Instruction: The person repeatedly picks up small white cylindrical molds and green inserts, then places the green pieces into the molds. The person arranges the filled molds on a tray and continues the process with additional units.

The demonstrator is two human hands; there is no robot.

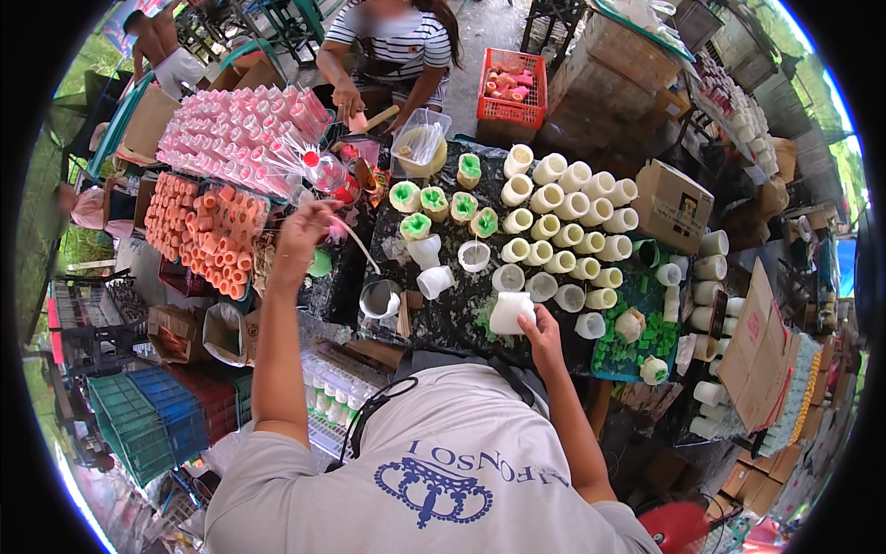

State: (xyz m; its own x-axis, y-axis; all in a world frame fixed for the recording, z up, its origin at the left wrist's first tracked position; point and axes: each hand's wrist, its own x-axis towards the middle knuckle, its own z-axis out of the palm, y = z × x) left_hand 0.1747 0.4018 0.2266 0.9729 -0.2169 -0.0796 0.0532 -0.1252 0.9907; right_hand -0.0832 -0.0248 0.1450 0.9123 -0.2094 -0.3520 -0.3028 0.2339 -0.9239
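1. Right hand (544, 338): thumb and fingers closed partway, gripping the white cup (510, 314) at its right side; the cup is over the near part of the black tabletop (434, 319); whether its base touches cannot be told.
2. Left hand (305, 227): fingers pinched on the upper end of a thin pale stick (358, 243); its lower end slants toward the dark-mouthed pot (395, 304); contact with the pot not clear, contents not readable.
3. Risk, right: the one-sided grip might let the cup twist or slip; a smooth wall would be the likely cause.
4. Risk, crowding: translucent cups (538, 285) stand just beyond the held cup; a careless swing to the right could knock them into the cream cups (546, 198).
5. Risk, left: held by its end, the stick could whip or drip if wet; the green-lined cups (404, 197) lie near enough to be marked.
6. Risk, reach: the left forearm passes near the clear bottle (325, 174); a raised wrist might tip it.
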